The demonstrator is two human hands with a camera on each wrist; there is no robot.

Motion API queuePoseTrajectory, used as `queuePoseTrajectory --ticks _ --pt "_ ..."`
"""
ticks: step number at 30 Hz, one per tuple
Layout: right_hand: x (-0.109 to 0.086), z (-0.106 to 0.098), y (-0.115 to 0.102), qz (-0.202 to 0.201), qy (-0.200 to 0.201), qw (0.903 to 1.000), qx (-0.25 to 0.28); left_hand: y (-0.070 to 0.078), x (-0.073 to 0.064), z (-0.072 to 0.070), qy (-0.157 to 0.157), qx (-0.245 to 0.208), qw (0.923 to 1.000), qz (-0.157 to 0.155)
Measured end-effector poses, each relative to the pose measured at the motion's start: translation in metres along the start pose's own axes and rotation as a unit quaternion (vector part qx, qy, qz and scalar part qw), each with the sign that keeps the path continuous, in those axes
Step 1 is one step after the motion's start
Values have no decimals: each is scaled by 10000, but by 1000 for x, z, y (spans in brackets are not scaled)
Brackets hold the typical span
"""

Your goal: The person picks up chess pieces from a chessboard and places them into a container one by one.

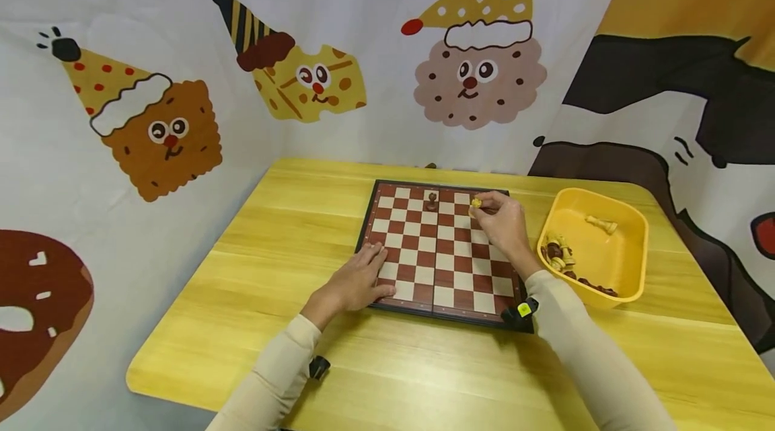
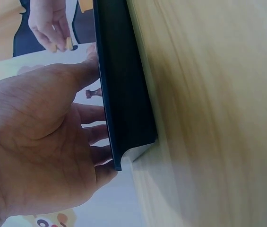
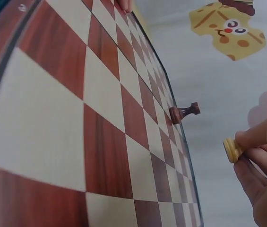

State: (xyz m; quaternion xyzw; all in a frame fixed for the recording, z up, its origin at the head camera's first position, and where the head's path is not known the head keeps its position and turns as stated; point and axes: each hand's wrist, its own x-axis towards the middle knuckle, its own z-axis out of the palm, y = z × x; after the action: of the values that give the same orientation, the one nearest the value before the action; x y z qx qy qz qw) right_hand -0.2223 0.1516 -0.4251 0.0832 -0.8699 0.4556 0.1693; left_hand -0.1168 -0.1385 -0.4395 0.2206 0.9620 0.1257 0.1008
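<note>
A brown-and-cream chessboard [image 1: 426, 258] with a dark rim lies on the table. Near its far edge stands one dark brown chess piece [image 1: 432, 202], also seen in the right wrist view [image 3: 184, 112]. My right hand [image 1: 504, 224] pinches a pale yellow chess piece [image 1: 476, 203] between thumb and fingers over the far right part of the board. In the right wrist view the base of that yellow piece [image 3: 231, 150] shows, while its upper part is hidden by the fingers. My left hand [image 1: 356, 278] rests on the board's near left edge, fingers extended over the squares.
Right of the board, a yellow plastic bin [image 1: 636, 263] holds several pale and dark chess pieces, mostly heaped at its left side; one pale piece [image 1: 601, 224] lies apart. The yellow wood-grain table [image 1: 242, 310] meets a cartoon-printed cloth [image 1: 387, 128] at the back.
</note>
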Motion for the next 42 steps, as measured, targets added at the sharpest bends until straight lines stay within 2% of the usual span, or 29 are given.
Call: queuePoseTrajectory --ticks 8,13,17,25,34,42 --pt "-14 -10 -7 -286 144 9993 -176 1 1 0 79 53 10000 7" --pt "-19 -20 -6 -263 273 9988 -294 0 1 0 50 16 10000 27" --pt "-21 -29 -1 -163 438 9984 -321 -4 -1 0 84 59 9999 14" --pt "-28 -58 18 243 655 9974 161 -4 -3 2 144 -27 9999 47" --pt "-30 -102 42 562 772 9945 -422 0 -2 3 122 -1 9999 66" --pt "-32 -122 49 806 696 9922 -651 -1 -2 3 155 116 9998 63"
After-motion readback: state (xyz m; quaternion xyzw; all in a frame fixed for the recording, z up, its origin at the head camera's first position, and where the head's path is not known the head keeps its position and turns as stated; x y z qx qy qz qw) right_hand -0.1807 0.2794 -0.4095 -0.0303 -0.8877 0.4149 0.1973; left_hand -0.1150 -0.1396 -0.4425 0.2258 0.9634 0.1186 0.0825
